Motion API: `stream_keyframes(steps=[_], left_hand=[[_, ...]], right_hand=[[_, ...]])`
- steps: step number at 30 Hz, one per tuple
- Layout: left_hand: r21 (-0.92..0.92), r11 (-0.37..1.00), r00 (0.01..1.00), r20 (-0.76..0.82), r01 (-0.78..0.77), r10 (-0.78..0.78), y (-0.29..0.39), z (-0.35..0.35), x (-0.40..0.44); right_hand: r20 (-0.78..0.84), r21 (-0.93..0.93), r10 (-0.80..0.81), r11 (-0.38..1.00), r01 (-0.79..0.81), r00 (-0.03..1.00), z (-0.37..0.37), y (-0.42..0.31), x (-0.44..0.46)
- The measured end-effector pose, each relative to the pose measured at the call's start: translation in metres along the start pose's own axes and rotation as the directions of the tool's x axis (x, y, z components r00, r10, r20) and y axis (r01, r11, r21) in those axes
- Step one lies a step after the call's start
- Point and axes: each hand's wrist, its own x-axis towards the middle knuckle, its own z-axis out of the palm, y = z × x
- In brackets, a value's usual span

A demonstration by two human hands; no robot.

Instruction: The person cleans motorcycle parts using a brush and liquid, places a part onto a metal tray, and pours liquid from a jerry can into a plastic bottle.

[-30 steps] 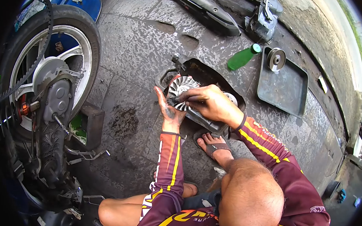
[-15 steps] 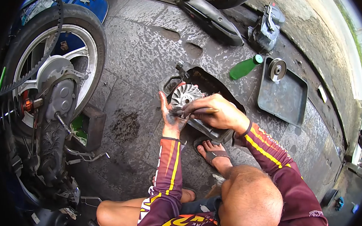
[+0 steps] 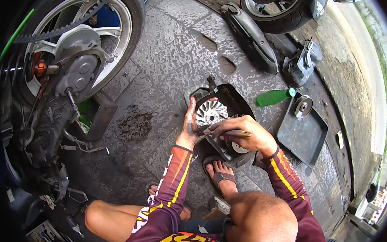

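My left hand (image 3: 188,126), smeared with black grime, is closed around the edge of a finned metal fan disc (image 3: 211,113), its vanes facing up. In my right hand (image 3: 247,133) is a brush with a wooden handle (image 3: 241,133); its dark head lies by my left palm, just below the disc. Fingers partly hide where brush and disc meet. Both hands are over a black open tub (image 3: 234,96). Inside that tub, below my right hand, part of a round metal piece (image 3: 239,148) shows.
A green bottle (image 3: 272,97) lies beside a grey tray (image 3: 305,140) with a round pulley-like part (image 3: 304,106). To the left stands a wheel (image 3: 137,27) with an exposed drive unit (image 3: 80,71). A long black cover (image 3: 250,40) rests on the tiles. My sandalled foot (image 3: 224,181) is near the tub.
The view has shifted, so the surroundings sit differently. My left hand still has the fan disc, and the brush remains in my right hand, its wooden handle now more visible.
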Motion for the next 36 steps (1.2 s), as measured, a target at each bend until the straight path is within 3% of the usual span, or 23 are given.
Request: stream_keyframes(steps=[1, 2, 3, 4, 5, 7, 9, 11, 12, 13, 15, 17, 19, 21, 23, 25, 27, 29, 31, 34, 36], left_hand=[[-0.014, 1.0, 1.0, -0.001, 0.016, -0.016, 0.001, 0.0, 0.001], [-0.019, 0.999, 0.993, 0.114, 0.026, -0.023, 0.001, -0.014, 0.005], [0.009, 1.0, 0.997, 0.078, -0.002, 0.002, 0.001, -0.013, 0.005], [0.023, 1.0, 0.998, 0.056, -0.018, 0.016, 0.001, -0.012, 0.006], [0.034, 0.999, 0.999, 0.024, -0.03, 0.029, 0.0, -0.012, 0.002], [0.008, 1.0, 1.0, -0.009, 0.01, -0.01, 0.001, -0.011, 0.004], [0.019, 1.0, 0.999, 0.044, 0.011, -0.012, 0.0, -0.024, 0.006], [0.03, 0.999, 0.994, 0.106, 0.014, -0.017, 0.003, -0.026, 0.01], [0.028, 1.0, 0.994, 0.109, 0.011, -0.014, 0.006, -0.024, 0.01], [0.018, 1.0, 0.995, 0.097, 0.01, -0.012, 0.007, -0.022, 0.009], [0.001, 0.999, 0.997, 0.068, 0.034, -0.034, 0.004, -0.023, 0.004], [0.031, 0.999, 0.997, 0.058, 0.045, -0.046, 0.005, -0.023, 0.004], [-0.01, 0.999, 0.997, 0.07, 0.035, -0.034, 0.005, -0.022, 0.007], [-0.035, 0.997, 0.989, 0.135, 0.065, -0.06, 0.004, -0.022, 0.001], [-0.003, 1.0, 0.999, 0.026, 0.028, -0.028, 0.003, -0.02, 0.006], [0.025, 0.999, 0.999, 0.013, 0.036, -0.036, 0.004, -0.019, 0.007], [0.051, 0.998, 0.995, 0.089, 0.039, -0.044, 0.005, -0.019, 0.004], [0.072, 0.995, 0.99, 0.129, -0.067, 0.057, 0.004, -0.019, 0.003], [0.151, 0.976, 0.988, 0.028, -0.155, 0.152, 0.002, -0.008, 0.004], [0.152, 0.972, 0.983, 0.052, -0.18, 0.174, 0.0, -0.009, 0.004], [0.151, 0.968, 0.979, 0.019, -0.201, 0.201, -0.001, -0.011, 0.002]], right_hand=[[0.014, 0.003, 0.0, 1.0, 0.0, 1.0, 0.0, 0.005, 0.0], [0.006, -0.072, 0.109, 0.991, -0.109, 0.994, -0.003, 0.014, -0.003], [-0.008, -0.149, 0.214, 0.966, -0.213, 0.977, -0.006, 0.015, -0.001], [-0.053, -0.248, 0.078, 0.965, -0.089, 0.996, -0.007, 0.011, -0.003], [-0.029, -0.246, 0.076, 0.966, -0.081, 0.997, -0.007, 0.007, -0.001], [0.035, -0.071, -0.062, 0.995, 0.064, 0.997, -0.005, -0.008, 0.001], [0.116, -0.009, -0.004, 1.0, 0.005, 0.993, -0.005, -0.004, 0.001], [0.06, -0.21, 0.236, 0.953, -0.218, 0.97, -0.008, 0.014, 0.003], [0.006, -0.259, 0.118, 0.959, -0.112, 0.993, -0.008, 0.012, 0.004], [0.014, -0.26, 0.119, 0.959, -0.112, 0.993, -0.008, 0.009, 0.006], [0.074, -0.032, 0.012, 0.999, -0.01, 0.997, -0.003, -0.002, 0.005], [0.129, -0.008, 0.025, 1.0, -0.024, 0.991, -0.005, 0.004, 0.007], [0.016, -0.319, 0.216, 0.927, -0.2, 0.976, -0.009, 0.009, 0.004], [-0.007, -0.263, 0.201, 0.945, -0.196, 0.98, -0.006, 0.006, 0.001], [0.132, -0.082, 0.023, 0.997, -0.012, 0.991, -0.004, 0.002, 0.003], [0.177, -0.041, 0.003, 0.999, 0.005, 0.984, -0.004, 0.011, 0.003], [-0.068, -0.273, 0.222, 0.934, -0.232, 0.973, -0.009, 0.015, 0.003], [-0.304, -0.193, 0.128, 0.962, -0.192, 0.944, -0.003, 0.013, 0.003], [-0.407, -0.142, 0.099, 0.975, -0.17, 0.908, 0.005, 0.013, 0.001], [-0.484, -0.173, 0.073, 0.969, -0.177, 0.872, 0.024, 0.026, -0.003], [-0.518, -0.054, 0.267, 0.938, -0.343, 0.813, 0.027, 0.022, -0.01]])
